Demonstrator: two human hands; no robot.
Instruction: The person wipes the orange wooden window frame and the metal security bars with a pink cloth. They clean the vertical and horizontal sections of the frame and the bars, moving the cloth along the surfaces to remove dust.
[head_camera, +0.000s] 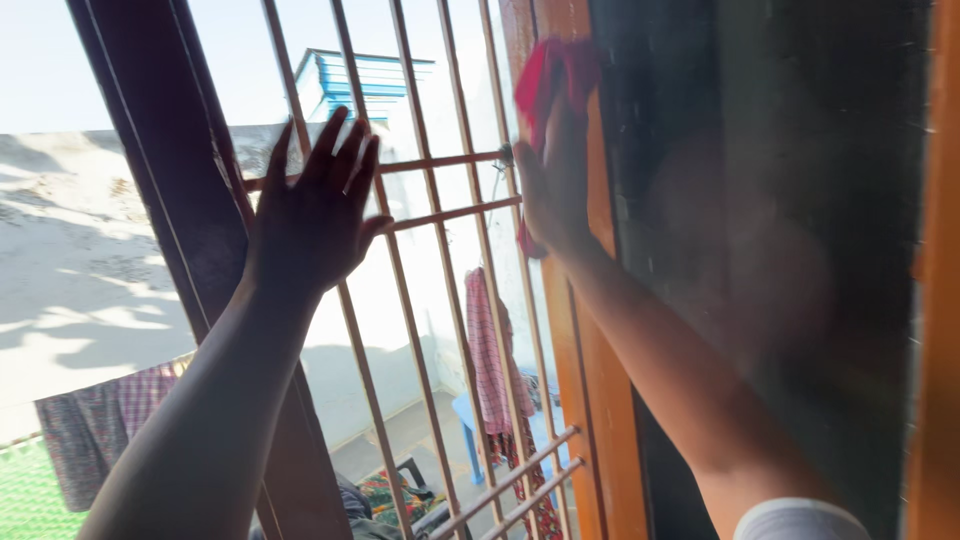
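Note:
My right hand (553, 175) presses a red cloth (548, 72) against the orange wooden window frame (590, 380), at the edge of a dark glass pane (780, 220). My left hand (315, 215) is spread flat with fingers apart, resting against the metal window grille (440, 215) and holding nothing. The grille has thin vertical bars and a few horizontal ones. A dark open window shutter (170, 170) stands just left of my left hand.
Outside, beyond the grille, lie a sunlit white wall and roof, a blue building top (360, 80), checked clothes hanging on a line (488, 350), a blue plastic stool (468, 412) and a green mat (30, 495) at the lower left.

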